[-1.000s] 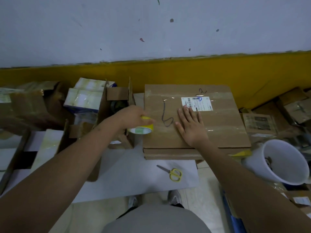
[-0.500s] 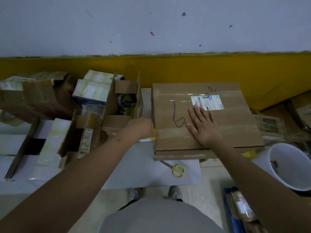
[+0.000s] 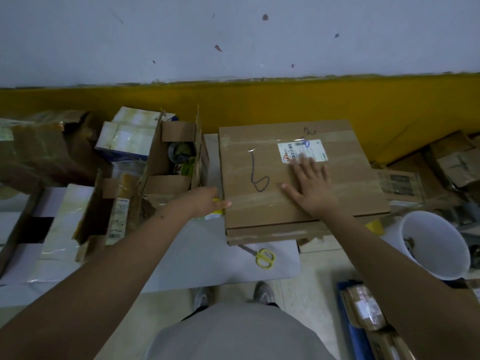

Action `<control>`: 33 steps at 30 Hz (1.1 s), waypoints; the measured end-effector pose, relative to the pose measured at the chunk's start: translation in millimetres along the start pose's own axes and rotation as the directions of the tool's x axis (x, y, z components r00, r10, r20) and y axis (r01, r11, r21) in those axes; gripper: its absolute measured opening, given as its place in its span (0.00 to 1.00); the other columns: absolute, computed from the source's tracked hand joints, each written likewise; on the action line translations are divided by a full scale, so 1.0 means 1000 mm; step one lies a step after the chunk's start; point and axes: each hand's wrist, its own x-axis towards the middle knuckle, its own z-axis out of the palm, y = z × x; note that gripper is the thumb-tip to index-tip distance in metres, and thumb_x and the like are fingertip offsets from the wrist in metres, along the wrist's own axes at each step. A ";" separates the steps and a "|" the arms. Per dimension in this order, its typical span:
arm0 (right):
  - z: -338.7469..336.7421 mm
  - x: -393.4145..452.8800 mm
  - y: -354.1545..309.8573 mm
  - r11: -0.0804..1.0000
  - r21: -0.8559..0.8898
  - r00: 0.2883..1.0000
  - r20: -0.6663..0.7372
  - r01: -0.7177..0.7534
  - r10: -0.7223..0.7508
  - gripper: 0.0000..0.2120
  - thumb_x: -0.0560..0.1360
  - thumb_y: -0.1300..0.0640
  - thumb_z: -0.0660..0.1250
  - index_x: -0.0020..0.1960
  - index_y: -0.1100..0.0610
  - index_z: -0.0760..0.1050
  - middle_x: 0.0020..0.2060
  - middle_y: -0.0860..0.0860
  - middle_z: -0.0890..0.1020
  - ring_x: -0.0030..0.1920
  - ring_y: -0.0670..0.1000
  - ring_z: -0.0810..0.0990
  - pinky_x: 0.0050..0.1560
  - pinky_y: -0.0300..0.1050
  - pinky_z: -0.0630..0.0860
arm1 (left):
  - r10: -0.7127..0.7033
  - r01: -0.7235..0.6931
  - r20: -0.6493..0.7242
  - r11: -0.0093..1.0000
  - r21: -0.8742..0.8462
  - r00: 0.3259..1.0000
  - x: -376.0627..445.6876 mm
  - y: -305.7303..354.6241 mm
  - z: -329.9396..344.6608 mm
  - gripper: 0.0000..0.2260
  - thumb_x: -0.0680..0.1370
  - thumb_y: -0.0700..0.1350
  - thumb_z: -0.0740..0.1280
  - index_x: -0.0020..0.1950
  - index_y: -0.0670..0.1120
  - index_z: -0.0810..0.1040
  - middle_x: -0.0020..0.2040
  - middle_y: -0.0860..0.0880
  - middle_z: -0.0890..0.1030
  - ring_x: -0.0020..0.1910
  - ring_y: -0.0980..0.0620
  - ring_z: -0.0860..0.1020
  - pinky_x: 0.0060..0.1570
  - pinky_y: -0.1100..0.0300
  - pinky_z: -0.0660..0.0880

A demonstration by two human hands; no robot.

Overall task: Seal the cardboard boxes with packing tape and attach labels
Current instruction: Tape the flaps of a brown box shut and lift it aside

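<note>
Tape already runs in clear bands across the top of the flat cardboard box (image 3: pixel 293 178), and a white label (image 3: pixel 302 151) sits on its far right part, so the sealing seems to be well advanced. The box lies on a pale surface (image 3: pixel 207 255) near the yellow-painted foot of the wall, with handwritten marks on its lid. The right hand (image 3: pixel 310 187) rests flat on the lid with straight, spread fingers, its fingertips just reaching the lower edge of the label; it grips nothing, and it probably presses down to keep the box in place while the tape is pulled. The left hand (image 3: pixel 205 200) is at the left edge of the box with curled fingers around a yellow tape roll (image 3: pixel 217 206), of which only small parts show under the hand; the thumb points onto the box edge, perhaps to press the tape end over the corner. Whether the tape is already cut from the roll cannot be seen. Yellow-handled scissors (image 3: pixel 261 257) lie on the surface just in front of the box, close to both hands, likely kept there for cutting. An open carton (image 3: pixel 176 165) with smaller things inside stands just beside the box on the left, and a white bucket (image 3: pixel 436 245) stands to the right.
</note>
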 end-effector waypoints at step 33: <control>0.000 0.019 0.014 0.080 0.691 0.665 0.649 -0.718 0.368 0.62 0.57 0.12 0.50 0.80 0.49 0.54 0.78 0.54 0.61 0.75 0.62 0.63 0.76 0.59 0.59 | -0.027 0.152 -0.213 0.787 0.598 0.977 -0.095 0.225 -0.206 0.28 0.81 0.62 0.61 0.73 0.44 0.72 0.73 0.44 0.72 0.70 0.44 0.71 0.56 0.54 0.67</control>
